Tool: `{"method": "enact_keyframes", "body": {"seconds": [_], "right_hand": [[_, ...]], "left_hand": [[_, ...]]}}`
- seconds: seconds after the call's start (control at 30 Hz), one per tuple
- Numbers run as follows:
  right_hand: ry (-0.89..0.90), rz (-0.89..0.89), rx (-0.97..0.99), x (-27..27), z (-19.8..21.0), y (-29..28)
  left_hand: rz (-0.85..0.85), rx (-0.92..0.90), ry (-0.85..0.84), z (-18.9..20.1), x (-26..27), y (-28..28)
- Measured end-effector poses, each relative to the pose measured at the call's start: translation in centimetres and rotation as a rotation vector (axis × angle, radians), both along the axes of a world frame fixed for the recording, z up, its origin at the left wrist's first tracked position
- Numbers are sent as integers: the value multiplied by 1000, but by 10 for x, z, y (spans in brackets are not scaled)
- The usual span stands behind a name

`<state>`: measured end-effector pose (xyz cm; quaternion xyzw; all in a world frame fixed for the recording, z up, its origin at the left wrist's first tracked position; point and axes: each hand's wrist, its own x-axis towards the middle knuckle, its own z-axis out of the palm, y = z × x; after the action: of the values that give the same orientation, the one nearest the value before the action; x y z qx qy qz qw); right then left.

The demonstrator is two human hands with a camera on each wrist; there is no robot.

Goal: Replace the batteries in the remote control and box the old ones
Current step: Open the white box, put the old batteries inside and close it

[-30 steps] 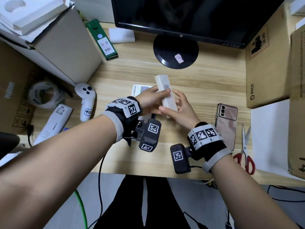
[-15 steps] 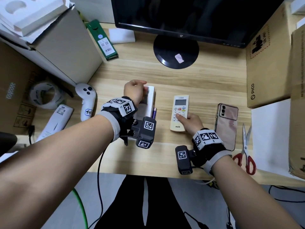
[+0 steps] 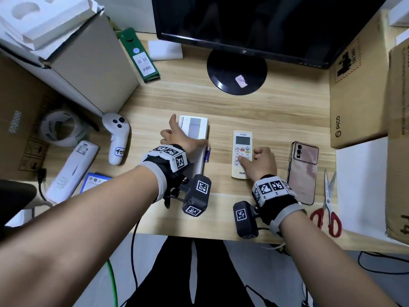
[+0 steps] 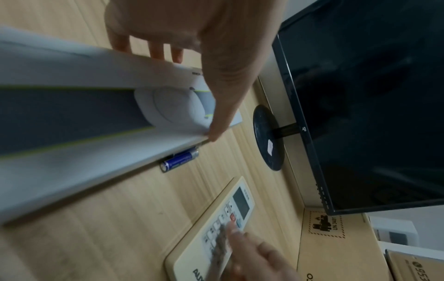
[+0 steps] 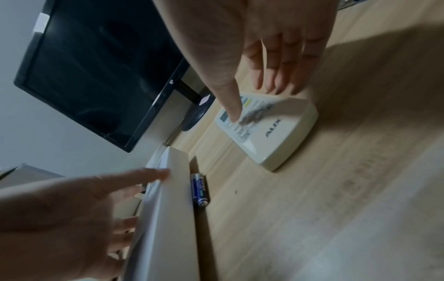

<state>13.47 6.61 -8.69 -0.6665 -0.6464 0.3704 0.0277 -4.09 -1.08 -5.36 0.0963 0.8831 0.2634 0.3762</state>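
From the head view, my left hand (image 3: 181, 138) lies spread over the white box (image 3: 195, 129) in the middle of the desk (image 3: 276, 114), fingers straight and relaxed, thumb reaching to the box's right edge. A blue battery (image 3: 207, 153) lies on the wood just beside that edge. To its right the remote control (image 3: 241, 149) rests face up, and my right hand (image 3: 263, 162) sits at its near right, thumb on the buttons, gripping nothing. Right of that lie a pink phone (image 3: 304, 171) and red-handled scissors (image 3: 327, 209). On the far side stands the monitor (image 3: 265, 21) on its round black base (image 3: 236, 72), with a green carton (image 3: 138, 55) to its left. A white game controller (image 3: 117, 138), a roll of tape (image 3: 62, 127) and a second white remote (image 3: 70, 171) crowd the left; a large PICO cardboard box (image 3: 358, 89) walls the right.

From the left wrist, my fingers (image 4: 156, 49) hang past the far edge of the white box (image 4: 96, 133) and my thumb touches its corner; the battery (image 4: 180, 159) is tucked against the box's side, the remote control (image 4: 216, 228) beyond it with my right thumb blurred on the keys.

From the right wrist, my thumb presses the remote control (image 5: 271, 127), the other fingers (image 5: 283, 62) held straight above it. The battery (image 5: 200, 189) lies against the white box (image 5: 168, 209), my left hand (image 5: 72, 209) open across the box top.
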Motion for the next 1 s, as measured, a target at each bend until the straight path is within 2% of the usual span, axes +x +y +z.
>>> {"method": "enact_keyframes", "body": {"seconds": [0.13,0.23,0.3,0.37,0.5,0.6,0.7,0.83,0.93,1.0], "right_hand": [[106,-31,124,-8,7,0],[255,-67,112,-20,16,-3],[362,-53,24,-31,21,-4],[478,3,-166,-43,30,-9],[572,127,-441,-63,51,-20],[604,171,-539,-69,62,-25],[589,209,-527,-71,69,-26],[569,270,-448,-74,74,-22],[520,280,-377,-77,72,-24],[540,250,-318,-76,72,-25]], "left_hand": [[-49,-20,-32,0,-3,-1],[29,86,-68,1,-16,-2],[126,219,-106,8,-24,-2],[206,357,-199,16,-31,0],[282,541,-477,29,-42,6],[351,644,-710,34,-42,6],[261,619,-723,41,-40,4],[81,573,-632,40,-34,2],[74,558,-625,35,-35,2],[99,568,-701,34,-38,1]]}}
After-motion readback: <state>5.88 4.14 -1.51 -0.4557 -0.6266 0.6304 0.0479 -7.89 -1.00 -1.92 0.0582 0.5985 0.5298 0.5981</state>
